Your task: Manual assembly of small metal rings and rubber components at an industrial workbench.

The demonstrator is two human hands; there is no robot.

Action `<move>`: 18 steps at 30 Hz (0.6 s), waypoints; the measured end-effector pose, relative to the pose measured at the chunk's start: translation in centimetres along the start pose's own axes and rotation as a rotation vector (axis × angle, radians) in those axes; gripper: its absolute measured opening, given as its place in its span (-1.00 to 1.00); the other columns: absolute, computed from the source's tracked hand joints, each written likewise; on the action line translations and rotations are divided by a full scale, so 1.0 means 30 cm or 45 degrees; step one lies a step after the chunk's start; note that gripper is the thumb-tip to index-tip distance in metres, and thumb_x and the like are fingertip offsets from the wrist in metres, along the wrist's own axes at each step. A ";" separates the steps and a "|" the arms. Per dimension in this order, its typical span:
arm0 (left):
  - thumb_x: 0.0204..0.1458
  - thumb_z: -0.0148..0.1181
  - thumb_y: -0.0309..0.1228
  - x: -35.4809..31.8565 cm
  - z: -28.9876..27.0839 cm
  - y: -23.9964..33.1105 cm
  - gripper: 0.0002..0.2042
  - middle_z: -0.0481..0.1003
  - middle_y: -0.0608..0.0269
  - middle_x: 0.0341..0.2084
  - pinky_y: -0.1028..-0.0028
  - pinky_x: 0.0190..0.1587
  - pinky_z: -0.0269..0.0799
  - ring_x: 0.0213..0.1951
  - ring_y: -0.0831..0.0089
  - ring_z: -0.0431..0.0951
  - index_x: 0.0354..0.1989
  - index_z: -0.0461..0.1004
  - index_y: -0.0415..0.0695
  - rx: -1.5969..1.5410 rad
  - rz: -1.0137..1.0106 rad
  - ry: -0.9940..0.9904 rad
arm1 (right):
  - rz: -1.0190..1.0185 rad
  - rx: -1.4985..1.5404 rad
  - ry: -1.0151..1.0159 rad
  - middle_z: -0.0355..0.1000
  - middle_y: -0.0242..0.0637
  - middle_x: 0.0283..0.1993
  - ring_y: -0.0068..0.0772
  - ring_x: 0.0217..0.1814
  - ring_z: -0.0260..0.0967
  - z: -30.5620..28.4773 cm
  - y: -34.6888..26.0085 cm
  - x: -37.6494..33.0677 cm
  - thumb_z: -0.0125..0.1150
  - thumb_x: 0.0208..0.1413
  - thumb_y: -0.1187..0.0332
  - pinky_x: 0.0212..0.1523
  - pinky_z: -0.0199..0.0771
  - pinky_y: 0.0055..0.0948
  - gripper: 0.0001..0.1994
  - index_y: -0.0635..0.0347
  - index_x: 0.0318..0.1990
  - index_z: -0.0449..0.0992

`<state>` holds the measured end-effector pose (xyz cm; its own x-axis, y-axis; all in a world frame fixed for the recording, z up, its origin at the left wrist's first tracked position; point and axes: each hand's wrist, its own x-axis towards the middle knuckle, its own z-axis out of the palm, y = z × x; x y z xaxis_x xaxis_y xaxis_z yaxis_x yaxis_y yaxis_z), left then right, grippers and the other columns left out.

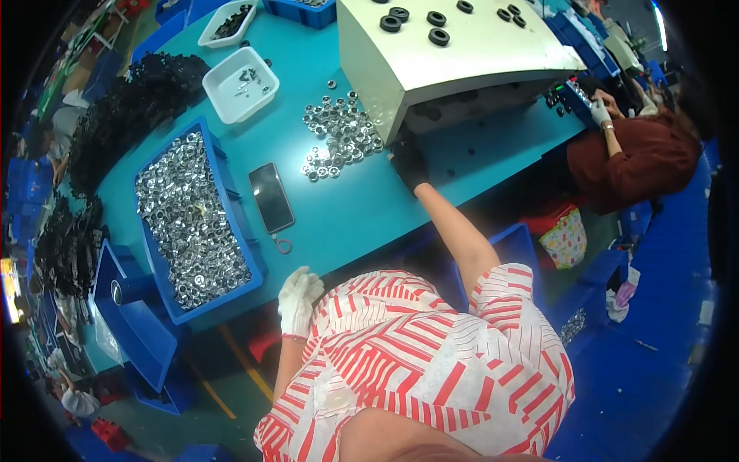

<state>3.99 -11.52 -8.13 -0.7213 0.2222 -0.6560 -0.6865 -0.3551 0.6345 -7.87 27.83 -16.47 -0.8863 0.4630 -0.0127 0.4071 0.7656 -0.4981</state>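
My left hand (299,299), in a white glove, is at the table's near edge with its fingers loosely curled together; no object shows in it. My right arm reaches forward to the pale box-shaped housing (377,77). There my right hand (409,163), in a dark glove, lies at the housing's lower left corner, partly in its shadow, so its fingers are hard to make out. Close to that hand, to its left, a loose spread of shiny metal ring-shaped parts (339,138) lies on the teal table (308,219). A phone (271,197) with a ring strap lies between them and a blue bin.
The blue bin (250,262) on the left is full of shiny metal parts. Behind it stand two white trays (265,98) and a heap of black parts (127,115). Black rings (439,37) sit on the housing. A co-worker in a dark red top (639,162) works at right.
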 end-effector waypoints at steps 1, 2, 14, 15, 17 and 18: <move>0.10 0.09 -0.45 0.003 0.009 0.006 -0.69 0.47 0.13 -0.34 0.43 -0.31 0.51 -0.38 0.36 0.52 0.01 0.32 -0.28 0.004 0.006 -0.002 | -0.001 0.005 0.005 0.33 -0.02 0.07 0.02 0.06 0.31 0.014 0.029 0.022 0.15 0.00 0.20 0.03 0.35 -0.19 -0.60 0.07 0.02 0.41; 0.11 0.09 -0.45 0.009 0.023 0.017 -0.69 0.47 0.13 -0.33 0.43 -0.32 0.50 -0.38 0.36 0.52 0.01 0.32 -0.27 0.017 -0.002 0.001 | 0.102 0.204 0.075 0.36 -0.03 0.03 0.04 -0.02 0.34 0.041 0.082 0.041 0.14 0.00 0.20 -0.04 0.38 -0.18 -0.60 0.06 0.03 0.40; 0.13 0.10 -0.31 0.016 0.243 0.065 -0.63 0.48 0.03 -0.25 0.33 -0.19 0.50 -0.28 0.24 0.53 0.06 0.33 -0.23 0.043 -0.011 -0.209 | 0.276 1.637 -0.777 0.44 -0.32 -0.19 -0.57 -0.27 0.41 -0.225 -0.328 -0.445 0.20 0.10 0.35 -0.30 0.48 -0.54 -0.64 0.28 0.04 0.41; 0.12 0.10 -0.31 0.023 0.267 0.072 -0.63 0.48 0.03 -0.25 0.33 -0.19 0.50 -0.29 0.25 0.54 0.06 0.32 -0.24 0.037 -0.030 -0.228 | 0.238 1.638 -0.804 0.44 -0.32 -0.18 -0.58 -0.26 0.40 -0.233 -0.350 -0.475 0.20 0.10 0.35 -0.29 0.47 -0.54 -0.64 0.28 0.04 0.41; 0.14 0.07 -0.31 0.023 0.303 0.077 -0.61 0.47 0.06 -0.25 0.38 -0.23 0.50 -0.30 0.29 0.53 0.08 0.30 -0.28 0.057 -0.032 -0.278 | 0.150 1.589 -0.841 0.45 -0.32 -0.16 -0.58 -0.22 0.40 -0.242 -0.387 -0.526 0.18 0.11 0.36 -0.25 0.47 -0.55 -0.64 0.27 0.06 0.40; 0.15 0.05 -0.31 0.026 0.312 0.072 -0.60 0.47 0.09 -0.27 0.42 -0.24 0.50 -0.29 0.31 0.52 0.09 0.29 -0.30 0.082 -0.022 -0.316 | 0.157 1.589 -0.849 0.45 -0.32 -0.16 -0.58 -0.22 0.40 -0.250 -0.394 -0.545 0.18 0.11 0.36 -0.25 0.47 -0.55 -0.64 0.27 0.06 0.40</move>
<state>1.08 -3.61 -3.44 -0.7046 0.4463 -0.5516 -0.6975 -0.2929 0.6540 3.48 14.56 -3.87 -0.9393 -0.0657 -0.3368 0.3398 -0.3162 -0.8858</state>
